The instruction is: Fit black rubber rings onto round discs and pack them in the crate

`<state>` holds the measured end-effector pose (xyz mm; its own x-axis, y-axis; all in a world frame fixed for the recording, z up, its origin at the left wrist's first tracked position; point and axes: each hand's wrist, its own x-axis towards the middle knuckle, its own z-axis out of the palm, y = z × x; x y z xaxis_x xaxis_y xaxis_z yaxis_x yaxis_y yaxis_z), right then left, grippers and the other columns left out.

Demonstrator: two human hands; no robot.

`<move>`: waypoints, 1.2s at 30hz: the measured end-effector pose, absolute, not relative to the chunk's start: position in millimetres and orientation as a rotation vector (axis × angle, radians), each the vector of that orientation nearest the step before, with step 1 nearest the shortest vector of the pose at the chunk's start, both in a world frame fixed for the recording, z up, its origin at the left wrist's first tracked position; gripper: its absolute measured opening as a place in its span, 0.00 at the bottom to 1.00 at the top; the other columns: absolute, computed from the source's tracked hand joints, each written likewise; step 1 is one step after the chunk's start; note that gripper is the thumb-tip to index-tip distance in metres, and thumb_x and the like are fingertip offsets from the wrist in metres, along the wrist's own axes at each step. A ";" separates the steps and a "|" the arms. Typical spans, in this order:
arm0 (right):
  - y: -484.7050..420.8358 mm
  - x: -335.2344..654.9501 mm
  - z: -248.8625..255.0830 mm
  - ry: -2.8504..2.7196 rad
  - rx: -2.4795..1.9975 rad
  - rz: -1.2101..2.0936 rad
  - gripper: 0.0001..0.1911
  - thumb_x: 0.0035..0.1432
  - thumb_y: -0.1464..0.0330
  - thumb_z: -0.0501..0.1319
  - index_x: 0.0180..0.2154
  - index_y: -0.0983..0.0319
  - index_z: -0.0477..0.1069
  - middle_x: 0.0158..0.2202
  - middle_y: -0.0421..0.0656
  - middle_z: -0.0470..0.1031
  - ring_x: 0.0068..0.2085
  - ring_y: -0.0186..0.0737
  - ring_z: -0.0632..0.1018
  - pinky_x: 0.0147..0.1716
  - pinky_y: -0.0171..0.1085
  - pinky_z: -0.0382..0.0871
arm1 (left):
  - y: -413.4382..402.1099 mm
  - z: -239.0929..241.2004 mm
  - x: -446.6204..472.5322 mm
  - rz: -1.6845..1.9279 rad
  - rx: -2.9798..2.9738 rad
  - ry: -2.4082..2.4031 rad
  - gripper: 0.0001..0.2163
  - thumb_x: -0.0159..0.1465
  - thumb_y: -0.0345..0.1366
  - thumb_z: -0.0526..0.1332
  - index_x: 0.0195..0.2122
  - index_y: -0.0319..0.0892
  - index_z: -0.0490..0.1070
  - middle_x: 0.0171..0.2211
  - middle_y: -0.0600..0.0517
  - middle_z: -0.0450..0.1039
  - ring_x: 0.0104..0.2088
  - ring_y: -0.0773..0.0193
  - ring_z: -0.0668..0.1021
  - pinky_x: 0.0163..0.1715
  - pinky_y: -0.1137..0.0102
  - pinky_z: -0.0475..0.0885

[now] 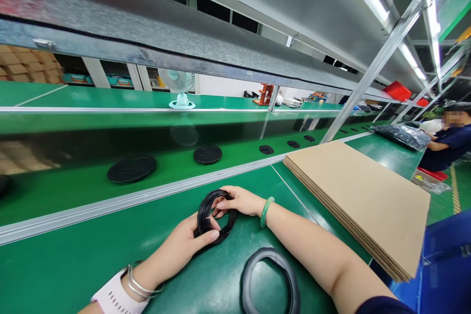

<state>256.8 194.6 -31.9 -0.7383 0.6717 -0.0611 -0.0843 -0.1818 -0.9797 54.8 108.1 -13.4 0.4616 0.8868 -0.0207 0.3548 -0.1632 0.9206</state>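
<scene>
Between my two hands a black ring (203, 213), seemingly of rubber or plastic, stands tilted just over the green tabletop (176, 282). My left hand (189, 239) grips its lower left side, thumb in front. At the upper right side, my right hand (237, 201) has its fingers curled over the rim and into the opening. A second, larger dark grey ring (251, 274) lies on the tabletop near me, below my right forearm, touched by neither hand. Whether the held ring is one piece or several together, I cannot tell.
Beyond a metal rail (147, 199) runs a green belt (176, 176) bearing several black discs (132, 169). At right lies a stack of cardboard sheets (360, 196). A fan (178, 83) stands on the far ledge. Another person (451, 144) works at far right beside a plastic-wrapped bundle (401, 136).
</scene>
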 end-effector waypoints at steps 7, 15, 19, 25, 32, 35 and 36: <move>194.4 256.6 -31.8 -1.575 -0.683 1.969 0.26 0.46 0.57 0.75 0.40 0.65 0.70 0.39 0.44 0.75 0.40 0.44 0.79 0.42 0.43 0.73 | 108.1 -11.9 55.4 0.678 1.734 1.052 0.13 0.63 0.49 0.61 0.34 0.44 0.75 0.43 0.49 0.77 0.46 0.53 0.75 0.53 0.61 0.66; 194.9 257.2 -32.4 -1.576 -0.681 1.966 0.27 0.46 0.57 0.75 0.41 0.65 0.69 0.39 0.44 0.76 0.39 0.44 0.79 0.41 0.42 0.74 | 107.8 -13.9 54.8 0.669 1.718 1.059 0.14 0.63 0.50 0.61 0.35 0.43 0.75 0.42 0.49 0.76 0.45 0.53 0.75 0.52 0.61 0.67; 195.2 256.8 -33.5 -1.573 -0.684 1.968 0.27 0.46 0.57 0.75 0.41 0.65 0.69 0.39 0.44 0.76 0.39 0.44 0.79 0.41 0.42 0.74 | 107.2 -14.4 54.5 0.675 1.715 1.059 0.14 0.63 0.49 0.61 0.35 0.43 0.75 0.43 0.49 0.76 0.46 0.53 0.75 0.53 0.61 0.66; 195.8 256.7 -34.6 -1.576 -0.669 1.968 0.26 0.46 0.58 0.75 0.41 0.65 0.70 0.39 0.44 0.76 0.39 0.43 0.79 0.41 0.42 0.74 | 107.8 -14.0 54.7 0.685 1.725 1.064 0.14 0.62 0.49 0.62 0.34 0.43 0.75 0.42 0.49 0.77 0.45 0.53 0.75 0.52 0.61 0.67; 195.8 257.4 -35.7 -1.572 -0.646 1.969 0.25 0.47 0.58 0.74 0.41 0.65 0.70 0.39 0.44 0.76 0.39 0.44 0.79 0.41 0.42 0.74 | 106.9 -12.2 54.9 0.693 1.734 1.068 0.14 0.62 0.49 0.61 0.34 0.43 0.76 0.42 0.49 0.77 0.45 0.53 0.76 0.52 0.60 0.68; 195.7 257.1 -36.1 -1.576 -0.638 1.968 0.25 0.48 0.59 0.74 0.41 0.66 0.70 0.39 0.44 0.76 0.39 0.43 0.79 0.41 0.42 0.74 | 107.2 -13.6 54.5 0.685 1.733 1.070 0.14 0.62 0.49 0.61 0.34 0.43 0.75 0.42 0.49 0.77 0.45 0.53 0.76 0.53 0.60 0.68; 195.8 257.1 -36.1 -1.576 -0.638 1.967 0.25 0.48 0.59 0.74 0.41 0.66 0.70 0.39 0.44 0.76 0.39 0.43 0.79 0.41 0.42 0.74 | 107.5 -13.9 54.6 0.683 1.733 1.071 0.14 0.62 0.49 0.61 0.35 0.43 0.75 0.42 0.49 0.77 0.45 0.53 0.76 0.53 0.60 0.68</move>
<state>257.1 195.8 -36.1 -0.7454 0.6658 -0.0325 -0.1135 -0.1748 -0.9780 54.6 107.5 -13.9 0.4594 0.8880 -0.0213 0.3552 -0.1617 0.9207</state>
